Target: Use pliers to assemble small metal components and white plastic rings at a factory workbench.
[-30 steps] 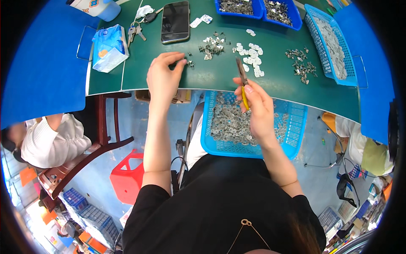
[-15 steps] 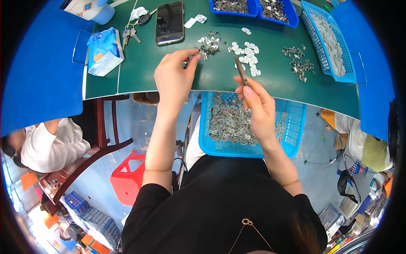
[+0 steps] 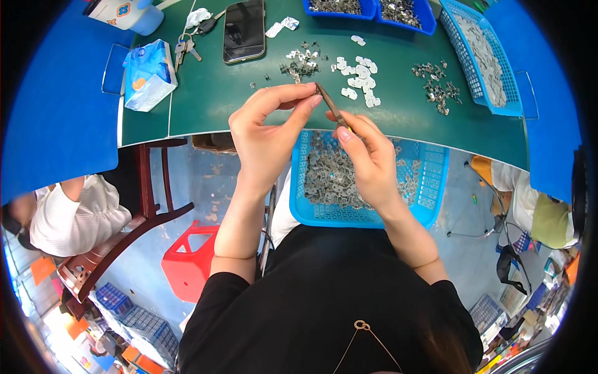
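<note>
My left hand (image 3: 268,124) is closed in a pinch above the table's near edge. At its fingertips is a small metal piece, mostly hidden. My right hand (image 3: 367,156) grips slim, dark, pointed pliers (image 3: 331,107) with a bit of yellow at the handle. The tip of the pliers meets the left fingertips. Just beyond the hands lie a pile of small shiny metal clips (image 3: 301,61) and a loose group of flat white pieces (image 3: 362,78). Below the hands, at my lap, a blue basket (image 3: 330,217) holds many small metal parts.
On the green table (image 3: 205,100) are a phone (image 3: 244,31), keys (image 3: 185,48), a tissue pack (image 3: 148,75) and another clip pile (image 3: 439,87). Blue bins (image 3: 405,26) and a long basket (image 3: 514,93) stand farther back. A red stool (image 3: 187,262) and a seated person (image 3: 81,218) are left.
My left hand has moved right, away from the clip pile. The pliers have swung left, and their tip now meets the left fingertips. A white piece lies nearer, apart from its group.
</note>
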Demonstrator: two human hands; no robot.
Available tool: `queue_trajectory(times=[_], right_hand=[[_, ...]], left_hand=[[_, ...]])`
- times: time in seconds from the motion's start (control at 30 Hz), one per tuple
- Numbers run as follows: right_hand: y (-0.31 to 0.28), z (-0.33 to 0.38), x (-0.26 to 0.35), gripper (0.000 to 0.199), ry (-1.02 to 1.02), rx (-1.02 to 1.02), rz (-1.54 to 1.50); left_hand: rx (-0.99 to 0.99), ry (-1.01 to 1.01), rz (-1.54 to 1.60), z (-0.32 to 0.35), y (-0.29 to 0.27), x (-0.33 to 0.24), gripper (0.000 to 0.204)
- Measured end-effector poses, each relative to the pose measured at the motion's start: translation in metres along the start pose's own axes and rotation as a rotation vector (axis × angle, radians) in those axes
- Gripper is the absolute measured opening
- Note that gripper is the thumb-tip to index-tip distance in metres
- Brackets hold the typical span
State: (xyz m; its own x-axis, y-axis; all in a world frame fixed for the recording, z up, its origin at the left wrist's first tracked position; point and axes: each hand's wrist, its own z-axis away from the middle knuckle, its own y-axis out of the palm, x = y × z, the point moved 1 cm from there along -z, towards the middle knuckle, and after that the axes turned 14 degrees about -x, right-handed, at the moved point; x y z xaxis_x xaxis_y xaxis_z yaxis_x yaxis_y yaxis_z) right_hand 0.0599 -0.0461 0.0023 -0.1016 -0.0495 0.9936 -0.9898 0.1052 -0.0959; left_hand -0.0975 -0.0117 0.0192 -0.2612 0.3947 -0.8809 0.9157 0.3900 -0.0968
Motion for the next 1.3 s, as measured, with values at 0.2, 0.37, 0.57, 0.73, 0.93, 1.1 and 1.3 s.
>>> queue_trajectory(times=[0.2, 0.37, 0.57, 0.73, 0.93, 1.1, 1.3], right_hand=[[0.002, 0.001, 0.003, 0.028, 0.013, -0.003, -0.025], [0.002, 0.001, 0.008, 0.027, 0.035, -0.013, -0.003], [0.003, 0.001, 0.008, 0.027, 0.021, -0.019, -0.008], [0.003, 0.001, 0.010, 0.027, 0.039, -0.021, 0.004], [0.003, 0.000, 0.009, 0.026, 0.034, -0.026, 0.010], [0.002, 0.000, 0.013, 0.026, 0.057, -0.018, 0.032], [0.004, 0.003, 0.007, 0.026, -0.041, -0.078, 0.064]], left_hand=[[-0.066, 0.065, 0.006, 0.004, 0.002, 0.002, 0.018], [-0.063, 0.071, -0.011, 0.004, 0.001, -0.001, 0.019], [-0.064, 0.092, -0.021, 0.003, 0.003, -0.004, 0.019], [-0.072, 0.099, -0.025, 0.004, 0.003, -0.003, 0.018], [-0.068, 0.110, -0.037, 0.003, 0.004, -0.003, 0.018], [-0.051, 0.129, -0.051, 0.003, 0.004, -0.001, 0.017], [-0.047, -0.455, 0.322, 0.005, 0.011, -0.001, 0.017]])
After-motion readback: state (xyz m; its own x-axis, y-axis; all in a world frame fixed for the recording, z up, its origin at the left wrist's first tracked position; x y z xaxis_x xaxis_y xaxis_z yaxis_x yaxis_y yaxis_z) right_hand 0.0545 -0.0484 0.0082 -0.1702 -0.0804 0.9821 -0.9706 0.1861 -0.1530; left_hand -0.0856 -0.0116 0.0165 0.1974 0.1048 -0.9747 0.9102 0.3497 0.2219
